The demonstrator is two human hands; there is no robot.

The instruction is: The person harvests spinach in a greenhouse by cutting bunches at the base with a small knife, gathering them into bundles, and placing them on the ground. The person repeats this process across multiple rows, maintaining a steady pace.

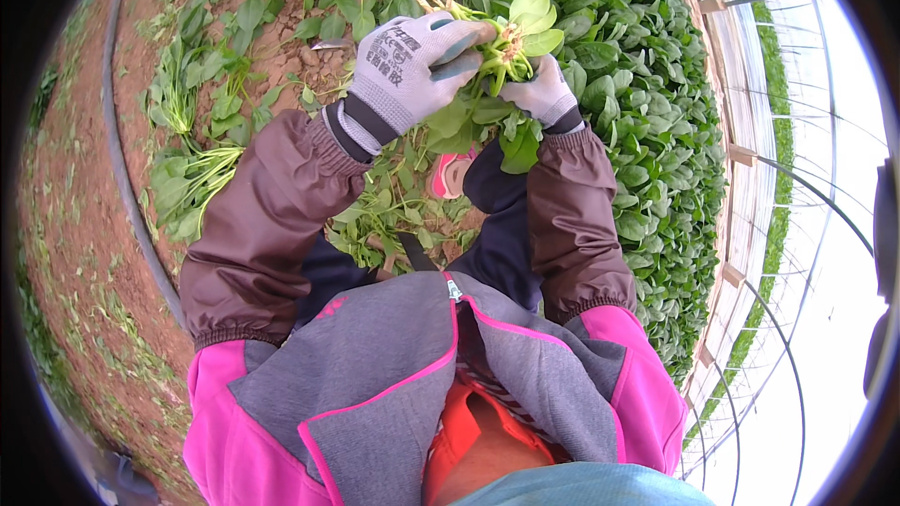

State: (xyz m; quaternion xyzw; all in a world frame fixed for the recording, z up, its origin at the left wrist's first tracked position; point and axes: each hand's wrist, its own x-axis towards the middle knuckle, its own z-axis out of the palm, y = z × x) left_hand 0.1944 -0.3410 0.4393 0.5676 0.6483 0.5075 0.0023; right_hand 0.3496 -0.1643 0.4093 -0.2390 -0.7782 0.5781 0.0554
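Note:
Both of my hands wear light grey knit gloves with dark cuffs and are raised in front of me. My left hand [415,67] has its fingers at the stem ends of leafy green plants [511,42], with pale roots sticking out above the fingers. On the other side of the bunch, my right hand [541,91] is closed around the stems. Broad green leaves hang below the two hands. A metal blade [332,44] lies on the soil just left of my left hand; its handle cannot be made out.
Pulled plants [193,176] lie in small piles on the brown soil at the left, beside a grey hose [116,105]. A dense bed of leafy greens [654,119] grows at the right, bordered by plastic sheeting [745,126] and curved hoops. My pink shoe [450,174] stands among leaves below.

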